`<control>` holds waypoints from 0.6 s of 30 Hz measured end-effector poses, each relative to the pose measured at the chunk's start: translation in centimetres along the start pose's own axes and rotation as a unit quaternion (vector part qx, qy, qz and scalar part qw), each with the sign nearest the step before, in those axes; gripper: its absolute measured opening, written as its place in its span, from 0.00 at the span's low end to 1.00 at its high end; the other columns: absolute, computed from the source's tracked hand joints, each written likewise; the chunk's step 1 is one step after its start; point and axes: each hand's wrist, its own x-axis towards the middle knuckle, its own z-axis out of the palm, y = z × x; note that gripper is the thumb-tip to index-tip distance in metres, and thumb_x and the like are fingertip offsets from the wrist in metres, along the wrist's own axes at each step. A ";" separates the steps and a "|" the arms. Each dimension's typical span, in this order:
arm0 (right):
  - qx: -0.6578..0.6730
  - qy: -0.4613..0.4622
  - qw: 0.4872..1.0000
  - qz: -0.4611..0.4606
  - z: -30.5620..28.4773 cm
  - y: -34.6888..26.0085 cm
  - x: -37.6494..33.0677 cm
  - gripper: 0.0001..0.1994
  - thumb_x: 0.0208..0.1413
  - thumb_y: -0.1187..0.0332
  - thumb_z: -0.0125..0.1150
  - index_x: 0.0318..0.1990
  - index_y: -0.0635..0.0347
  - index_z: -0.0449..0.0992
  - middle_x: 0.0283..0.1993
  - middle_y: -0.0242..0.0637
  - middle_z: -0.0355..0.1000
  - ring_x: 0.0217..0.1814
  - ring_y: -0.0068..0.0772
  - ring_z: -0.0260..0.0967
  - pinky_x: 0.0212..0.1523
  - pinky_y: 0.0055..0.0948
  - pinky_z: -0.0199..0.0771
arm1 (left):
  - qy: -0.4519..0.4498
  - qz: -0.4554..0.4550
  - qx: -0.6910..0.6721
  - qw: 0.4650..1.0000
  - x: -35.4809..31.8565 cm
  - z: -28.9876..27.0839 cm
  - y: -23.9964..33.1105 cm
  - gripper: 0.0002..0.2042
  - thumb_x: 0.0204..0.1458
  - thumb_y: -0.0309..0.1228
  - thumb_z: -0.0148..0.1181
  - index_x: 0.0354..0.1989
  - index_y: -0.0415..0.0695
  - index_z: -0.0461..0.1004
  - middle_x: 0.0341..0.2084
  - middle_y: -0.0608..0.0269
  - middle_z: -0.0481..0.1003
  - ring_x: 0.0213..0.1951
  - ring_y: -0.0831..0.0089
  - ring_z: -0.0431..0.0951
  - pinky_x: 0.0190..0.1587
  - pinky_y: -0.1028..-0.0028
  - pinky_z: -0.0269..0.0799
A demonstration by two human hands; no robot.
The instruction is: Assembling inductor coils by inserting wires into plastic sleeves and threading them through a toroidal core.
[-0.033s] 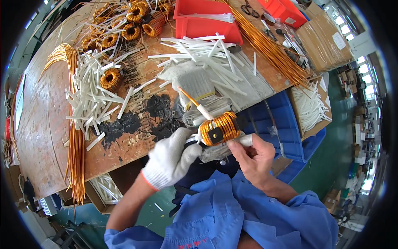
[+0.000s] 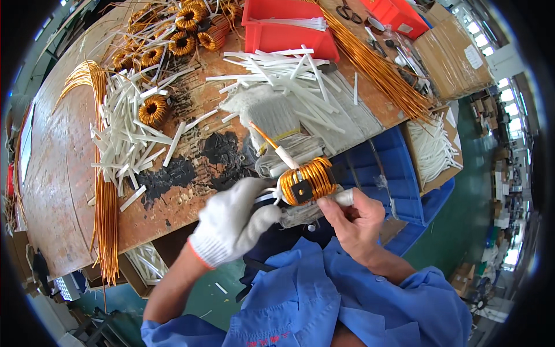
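Note:
In front of me is a copper-wire toroid coil (image 2: 315, 178) with a black square piece (image 2: 301, 191) on its near side. A lead in a white sleeve (image 2: 286, 157) sticks up from it, its copper end bare. My right hand (image 2: 355, 222), ungloved with white wrapping on one finger, grips the coil's lower right edge between thumb and fingers. My left hand (image 2: 234, 220), in a white knitted glove, is closed at the coil's left end on a thin white strip (image 2: 267, 196) that runs to the coil. Whether the strip is a cable tie or a sleeved lead is unclear.
A grey padded block (image 2: 272, 115) lies behind the coil. White sleeves (image 2: 124, 127) and finished coils (image 2: 153, 111) cover the table's left, beside copper wires (image 2: 107, 214). A red bin (image 2: 289, 40) stands at the back, a blue crate (image 2: 387, 168) at the right.
My left hand has shifted slightly left and turned, and the white strip by the coil shows straighter. The coil has dipped a little; my right hand stays almost still.

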 end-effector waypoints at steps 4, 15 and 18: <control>0.002 0.029 0.999 0.016 0.5 -0.2 0.0 0.13 0.59 0.75 0.75 0.27 0.64 0.75 0.23 0.24 0.72 0.24 0.08 0.61 0.22 0.19 0.59 | 0.093 0.041 0.043 0.994 1.9 -5.0 1.0 0.27 0.65 0.54 0.63 0.54 0.39 0.76 0.39 0.48 0.79 0.38 0.51 0.84 0.41 0.61 0.80; -0.090 0.047 0.994 -0.038 0.8 0.1 0.2 0.13 0.54 0.76 0.79 0.25 0.65 0.76 0.22 0.33 0.79 0.24 0.13 0.75 0.21 0.21 0.70 | 0.048 0.239 0.225 0.944 9.2 -8.0 2.4 0.28 0.46 0.21 0.70 0.61 0.40 0.77 0.55 0.47 0.79 0.58 0.47 0.79 0.61 0.56 0.73; -0.082 0.062 0.994 -0.027 1.0 0.3 -0.1 0.14 0.53 0.75 0.79 0.24 0.64 0.75 0.21 0.33 0.78 0.23 0.12 0.71 0.21 0.21 0.68 | 0.060 0.241 0.206 0.946 9.8 -9.1 2.3 0.28 0.48 0.19 0.69 0.61 0.39 0.77 0.56 0.45 0.79 0.58 0.46 0.79 0.61 0.57 0.74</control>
